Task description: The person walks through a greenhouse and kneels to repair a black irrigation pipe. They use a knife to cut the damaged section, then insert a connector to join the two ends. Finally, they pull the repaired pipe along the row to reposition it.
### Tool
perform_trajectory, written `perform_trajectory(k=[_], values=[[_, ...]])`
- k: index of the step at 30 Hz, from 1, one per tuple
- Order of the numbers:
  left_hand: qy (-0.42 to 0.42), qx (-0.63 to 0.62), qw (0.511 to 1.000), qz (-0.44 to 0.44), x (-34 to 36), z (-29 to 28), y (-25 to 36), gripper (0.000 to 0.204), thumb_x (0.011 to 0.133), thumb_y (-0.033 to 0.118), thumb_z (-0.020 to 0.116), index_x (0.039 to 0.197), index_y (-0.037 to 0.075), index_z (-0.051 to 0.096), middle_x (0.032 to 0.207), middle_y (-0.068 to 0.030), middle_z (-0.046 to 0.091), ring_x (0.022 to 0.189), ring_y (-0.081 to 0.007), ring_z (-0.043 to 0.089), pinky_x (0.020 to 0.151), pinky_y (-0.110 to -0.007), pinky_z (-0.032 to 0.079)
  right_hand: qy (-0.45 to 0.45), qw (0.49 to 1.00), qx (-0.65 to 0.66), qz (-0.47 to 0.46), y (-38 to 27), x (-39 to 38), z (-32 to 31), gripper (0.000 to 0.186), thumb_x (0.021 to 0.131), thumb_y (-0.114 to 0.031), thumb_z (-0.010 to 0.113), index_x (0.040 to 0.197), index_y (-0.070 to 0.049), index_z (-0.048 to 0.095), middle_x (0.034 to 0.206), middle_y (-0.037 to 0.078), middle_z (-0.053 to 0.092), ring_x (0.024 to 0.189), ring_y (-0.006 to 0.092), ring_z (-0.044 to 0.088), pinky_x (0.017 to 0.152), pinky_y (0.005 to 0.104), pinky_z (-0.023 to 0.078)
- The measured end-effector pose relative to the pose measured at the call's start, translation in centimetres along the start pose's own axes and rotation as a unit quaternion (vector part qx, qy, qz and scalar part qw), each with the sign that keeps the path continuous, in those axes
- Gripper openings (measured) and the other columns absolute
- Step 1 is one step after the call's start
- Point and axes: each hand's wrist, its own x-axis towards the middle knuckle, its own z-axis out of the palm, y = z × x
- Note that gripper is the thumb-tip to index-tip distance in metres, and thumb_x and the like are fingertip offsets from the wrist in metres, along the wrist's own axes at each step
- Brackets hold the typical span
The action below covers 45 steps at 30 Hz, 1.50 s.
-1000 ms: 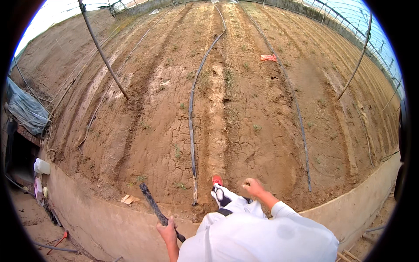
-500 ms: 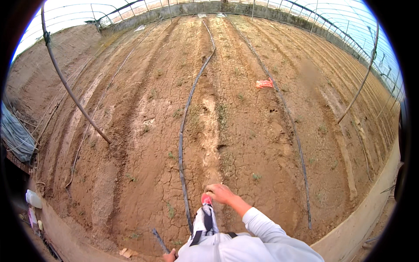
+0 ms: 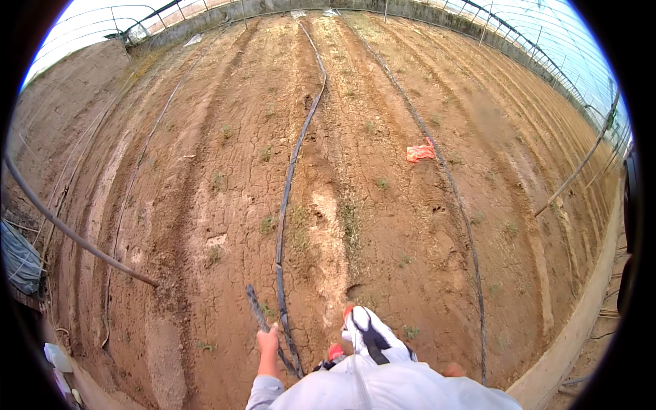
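Note:
My left hand (image 3: 268, 342) is at the lower middle, closed around a thin dark ribbed rod (image 3: 255, 307) that points up and left over the soil. A long black hose (image 3: 281, 225) lies on the ground just right of the rod and runs far up the field. Only a sliver of my right hand (image 3: 452, 370) shows past my pale sleeve, low on the right; its fingers are hidden. My white and black shoe (image 3: 370, 333) with a red toe is stepping on the cracked brown soil between both hands.
A second black hose (image 3: 459, 205) runs along the right rows, with an orange scrap (image 3: 419, 152) beside it. A slanted pole (image 3: 75, 239) crosses at the left. A low wall (image 3: 581, 321) edges the right side, and greenhouse framing (image 3: 547, 41) arches beyond.
The view has moved forward off the low wall onto the soil. My left hand with the rod swung forward and up. My right hand dropped back to my side, nearly out of sight.

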Motion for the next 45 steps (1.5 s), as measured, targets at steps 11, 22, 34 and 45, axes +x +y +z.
perform_trajectory(k=[11,22,34,45], values=[[0.113,0.073,0.99,-0.034,27.8,13.1,13.3,0.022,0.079,0.016,0.071,0.067,0.005,0.055,0.059,-0.0019,0.053,0.047,-0.0113,0.047,0.042,-0.031,0.038,-0.13,0.984,-0.06,-0.102,-37.6,15.6,-24.4,0.039,0.079,-0.034,0.061,0.107,-0.006,0.064,0.111,0.019,0.063,0.105,0.0355,0.059,0.089,0.0436,0.047],[0.158,0.186,0.964,-0.104,40.4,23.6,36.9,0.033,0.076,0.014,0.07,0.055,0.003,0.048,0.054,-0.0012,0.048,0.045,-0.0117,0.044,0.041,-0.032,0.035,0.119,0.785,0.276,-0.542,-100.3,20.0,-72.5,0.025,0.085,-0.022,0.059,0.1,-0.003,0.064,0.095,0.015,0.067,0.091,0.0267,0.063,0.08,0.0369,0.049],[0.026,0.09,0.995,0.045,81.5,55.0,80.7,0.032,0.081,0.021,0.069,0.059,0.007,0.051,0.053,0.0023,0.047,0.048,-0.009,0.041,0.045,-0.031,0.033,-0.143,0.983,-0.042,-0.111,-89.8,40.5,-74.9,0.032,0.081,-0.028,0.058,0.104,-0.009,0.069,0.123,0.017,0.057,0.114,0.0331,0.055,0.093,0.0421,0.046],[0.115,0.169,0.979,-0.016,107.1,70.3,92.2,0.02,0.078,0.017,0.07,0.069,0.004,0.057,0.055,-0.0026,0.053,0.049,-0.0114,0.051,0.046,-0.031,0.041,-0.059,0.992,-0.048,-0.101,-126.5,62.3,-103.4,0.034,0.08,-0.032,0.06,0.099,-0.005,0.068,0.114,0.018,0.062,0.108,0.0342,0.058,0.09,0.0458,0.046]])
